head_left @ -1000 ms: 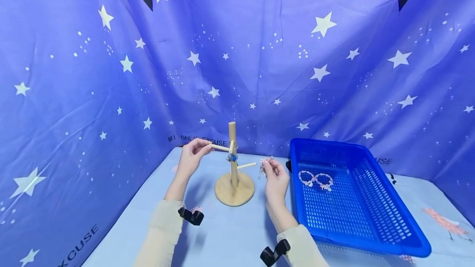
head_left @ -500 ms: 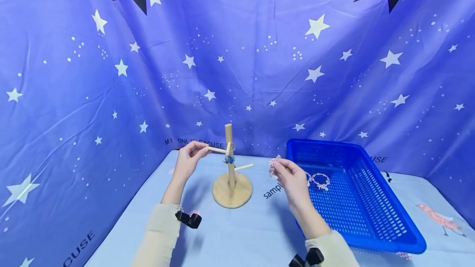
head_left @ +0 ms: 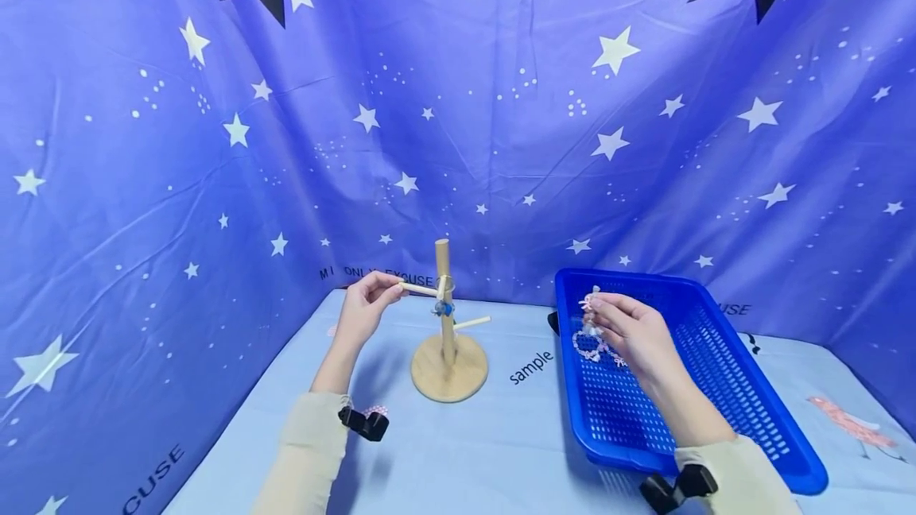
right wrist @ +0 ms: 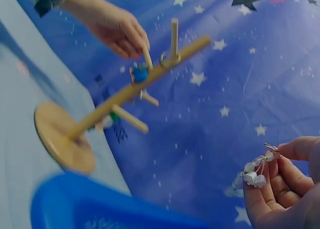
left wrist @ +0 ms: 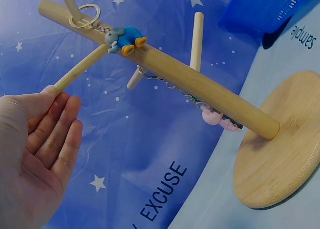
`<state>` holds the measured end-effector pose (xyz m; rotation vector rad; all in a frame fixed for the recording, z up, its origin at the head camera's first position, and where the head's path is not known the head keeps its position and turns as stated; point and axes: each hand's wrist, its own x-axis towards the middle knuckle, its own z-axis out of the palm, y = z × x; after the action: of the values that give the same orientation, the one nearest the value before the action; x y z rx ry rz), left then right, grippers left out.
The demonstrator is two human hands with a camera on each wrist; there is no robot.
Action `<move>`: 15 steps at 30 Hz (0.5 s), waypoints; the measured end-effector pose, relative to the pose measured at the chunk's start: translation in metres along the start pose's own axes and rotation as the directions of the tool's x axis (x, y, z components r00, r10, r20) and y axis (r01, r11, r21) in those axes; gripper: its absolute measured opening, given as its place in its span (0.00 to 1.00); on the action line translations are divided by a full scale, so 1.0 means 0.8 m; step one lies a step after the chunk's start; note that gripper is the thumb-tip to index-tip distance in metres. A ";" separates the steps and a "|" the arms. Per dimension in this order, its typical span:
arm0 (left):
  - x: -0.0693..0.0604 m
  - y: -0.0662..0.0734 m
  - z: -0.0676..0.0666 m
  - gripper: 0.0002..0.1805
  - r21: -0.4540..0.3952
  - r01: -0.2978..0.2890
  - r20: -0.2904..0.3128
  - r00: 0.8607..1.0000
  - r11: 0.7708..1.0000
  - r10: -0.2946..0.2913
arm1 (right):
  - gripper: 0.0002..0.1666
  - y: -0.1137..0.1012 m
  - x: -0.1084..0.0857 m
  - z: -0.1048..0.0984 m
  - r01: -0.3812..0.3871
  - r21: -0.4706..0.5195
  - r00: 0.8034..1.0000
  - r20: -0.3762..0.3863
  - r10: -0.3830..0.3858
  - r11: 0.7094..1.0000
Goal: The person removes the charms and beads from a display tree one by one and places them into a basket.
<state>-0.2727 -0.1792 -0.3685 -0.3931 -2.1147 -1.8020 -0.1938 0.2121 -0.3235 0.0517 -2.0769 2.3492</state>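
Beaded strand [right wrist: 254,165] hangs pinched from right hand [head_left: 638,334]
Left hand [head_left: 365,308] pinches a wooden peg [left wrist: 80,70]; blue basket [head_left: 615,416] holds pink bracelets [head_left: 588,354].

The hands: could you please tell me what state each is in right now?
Left hand: pinching a wooden peg.
Right hand: holding a string of pale beads.

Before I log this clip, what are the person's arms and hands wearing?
The left hand and right hand are bare, with no gloves. Plain, pale cream sleeves end short of the wrists, each with a small black device near its cuff.
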 end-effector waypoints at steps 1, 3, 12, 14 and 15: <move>-0.001 0.000 0.000 0.12 -0.002 0.003 0.000 1.000 1.000 -0.003 | 0.07 0.001 0.001 -0.006 -0.007 -0.009 1.000 0.000 0.007 1.000; -0.002 -0.001 -0.001 0.12 0.000 0.003 0.000 1.000 1.000 -0.003 | 0.05 0.003 0.005 -0.017 -0.016 -0.037 1.000 0.001 0.016 0.999; -0.008 -0.004 -0.008 0.11 0.003 -0.002 -0.026 1.000 1.000 0.002 | 0.08 0.015 0.030 -0.060 -0.028 -0.254 0.999 0.007 0.031 0.967; -0.010 -0.006 -0.010 0.11 -0.002 0.010 -0.032 0.999 1.000 -0.010 | 0.15 0.020 0.039 -0.069 -0.030 -0.351 0.999 0.012 0.037 0.936; -0.010 -0.007 -0.011 0.11 -0.004 0.018 -0.033 0.999 1.000 -0.018 | 0.19 0.021 0.042 -0.074 -0.034 -0.392 0.999 0.014 0.043 0.920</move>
<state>-0.2669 -0.1888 -0.3755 -0.3433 -2.0990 -1.8102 -0.2294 0.2681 -0.3467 0.0346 -2.5347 1.9091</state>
